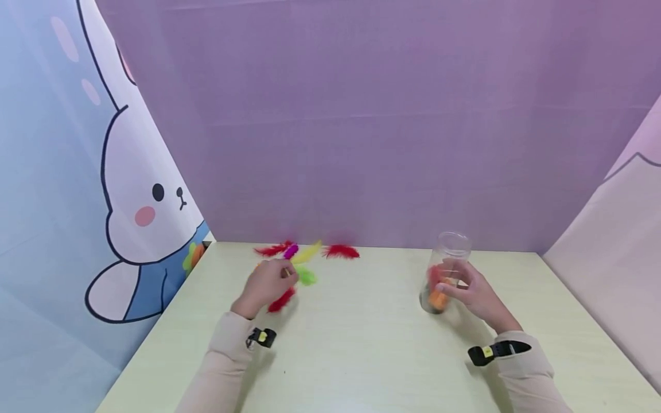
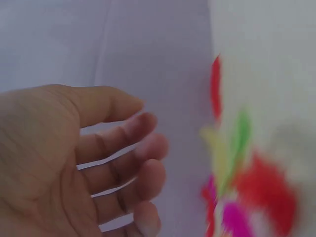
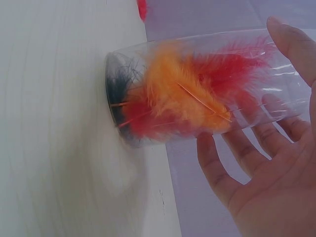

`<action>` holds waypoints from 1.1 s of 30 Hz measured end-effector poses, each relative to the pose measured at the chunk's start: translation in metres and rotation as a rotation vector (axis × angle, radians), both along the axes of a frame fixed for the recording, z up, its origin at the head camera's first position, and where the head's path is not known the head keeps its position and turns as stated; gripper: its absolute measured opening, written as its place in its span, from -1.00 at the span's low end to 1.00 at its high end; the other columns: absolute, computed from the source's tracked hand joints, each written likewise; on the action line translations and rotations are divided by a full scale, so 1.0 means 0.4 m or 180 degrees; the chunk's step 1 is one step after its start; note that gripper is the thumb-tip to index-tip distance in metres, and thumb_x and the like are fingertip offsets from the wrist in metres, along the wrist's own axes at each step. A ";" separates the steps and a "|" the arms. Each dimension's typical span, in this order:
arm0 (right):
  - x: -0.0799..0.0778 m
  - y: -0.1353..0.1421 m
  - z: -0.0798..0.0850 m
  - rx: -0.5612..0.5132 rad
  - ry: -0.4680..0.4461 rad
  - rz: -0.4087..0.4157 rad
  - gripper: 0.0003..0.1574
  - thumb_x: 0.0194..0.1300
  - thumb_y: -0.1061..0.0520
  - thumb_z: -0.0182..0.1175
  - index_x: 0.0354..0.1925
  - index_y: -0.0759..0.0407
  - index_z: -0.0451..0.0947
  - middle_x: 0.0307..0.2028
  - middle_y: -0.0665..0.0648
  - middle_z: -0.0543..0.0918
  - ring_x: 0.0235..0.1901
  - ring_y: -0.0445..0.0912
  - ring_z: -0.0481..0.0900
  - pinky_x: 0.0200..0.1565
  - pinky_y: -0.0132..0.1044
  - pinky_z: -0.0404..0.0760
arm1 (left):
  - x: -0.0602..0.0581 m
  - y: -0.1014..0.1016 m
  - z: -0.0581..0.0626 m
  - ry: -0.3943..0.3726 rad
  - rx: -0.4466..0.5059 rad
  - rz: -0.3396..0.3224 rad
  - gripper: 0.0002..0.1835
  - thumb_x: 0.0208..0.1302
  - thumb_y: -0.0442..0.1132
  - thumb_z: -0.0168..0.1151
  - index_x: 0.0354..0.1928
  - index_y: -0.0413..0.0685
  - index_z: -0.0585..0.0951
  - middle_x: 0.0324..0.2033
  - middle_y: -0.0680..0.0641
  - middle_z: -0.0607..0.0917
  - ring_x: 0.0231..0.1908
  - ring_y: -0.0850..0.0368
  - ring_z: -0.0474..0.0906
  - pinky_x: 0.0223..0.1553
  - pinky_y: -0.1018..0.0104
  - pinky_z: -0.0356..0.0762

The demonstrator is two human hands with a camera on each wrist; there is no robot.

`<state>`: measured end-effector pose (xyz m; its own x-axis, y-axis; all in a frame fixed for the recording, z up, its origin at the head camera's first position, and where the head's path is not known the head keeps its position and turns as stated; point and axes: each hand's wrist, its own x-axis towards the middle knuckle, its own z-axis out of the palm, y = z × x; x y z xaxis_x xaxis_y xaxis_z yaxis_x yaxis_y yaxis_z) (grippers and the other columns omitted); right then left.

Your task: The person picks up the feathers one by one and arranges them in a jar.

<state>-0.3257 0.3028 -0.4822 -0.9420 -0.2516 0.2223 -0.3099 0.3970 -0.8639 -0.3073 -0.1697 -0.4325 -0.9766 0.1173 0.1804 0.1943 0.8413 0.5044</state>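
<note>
My right hand grips a clear jar, thumb on one side and fingers around the other. The jar stands upright on the table. Through its wall in the right wrist view show an orange feather, red feathers and something dark at the bottom. My left hand hovers over loose feathers, its fingers loosely bent with nothing between them in the left wrist view. Around it lie a green feather, a yellow feather, a magenta feather and a red feather.
Another red feather lies by the table's back edge, and one more red feather is farther left. A purple cloth hangs behind the pale table. On the left hangs a blue cloth with a cartoon rabbit.
</note>
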 end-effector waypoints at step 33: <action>-0.001 -0.003 0.001 0.0032 0.0023 -0.0001 -0.26 0.36 0.07 0.37 0.38 0.15 0.31 0.24 0.32 0.55 0.06 -0.30 0.58 0.01 -0.40 0.60 | 0.030 -0.088 -0.026 -0.1468 -0.1158 0.0301 -0.75 0.12 -0.28 0.48 -0.61 -0.07 0.59 -0.71 -0.01 0.53 -0.67 0.15 0.42 -0.55 0.29 0.36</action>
<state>-0.3261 0.3018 -0.4820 -0.9404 -0.2535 0.2266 -0.3160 0.4058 -0.8576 -0.2953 -0.2049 -0.4431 -0.9538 0.0007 -0.3003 -0.0606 0.9790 0.1947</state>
